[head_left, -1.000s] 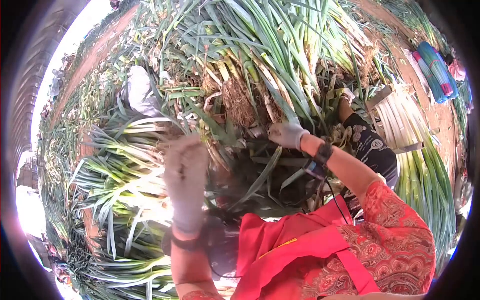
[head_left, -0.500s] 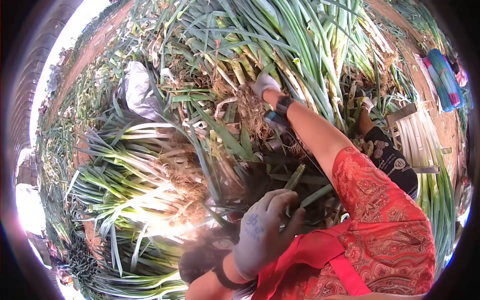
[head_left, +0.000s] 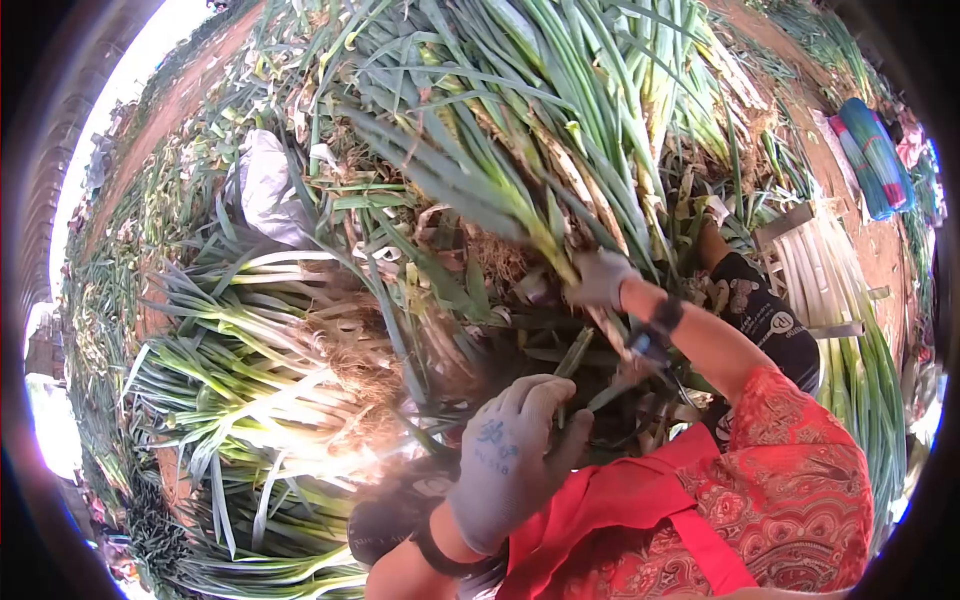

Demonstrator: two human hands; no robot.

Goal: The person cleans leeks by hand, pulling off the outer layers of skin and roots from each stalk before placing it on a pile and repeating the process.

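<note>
My right hand [head_left: 603,279], in a pale glove, is closed round the lower stem of a green onion [head_left: 545,240]. The leaves of this stalk reach up and left, and its root end points down toward my lap. My left hand [head_left: 515,450], in a grey glove with blue print, is raised near my body. Its fingers are curved, with the thumb apart, and I see nothing in it. Left of it lies a pile of cleaned green onions [head_left: 290,390] with white stems and brown roots. A large heap of untrimmed onions [head_left: 600,100] lies ahead.
A wooden rack [head_left: 835,330] holding white-stemmed onions stands at the right. Behind it lies a blue-green roll [head_left: 872,160]. A whitish plastic bag [head_left: 270,190] rests among scattered leaves at the upper left. A dark-clad knee [head_left: 770,320] is at the right.
My right hand has moved from the heap back toward my body and rightward, pulling a stalk with it. My left hand has shifted slightly left and stays raised.
</note>
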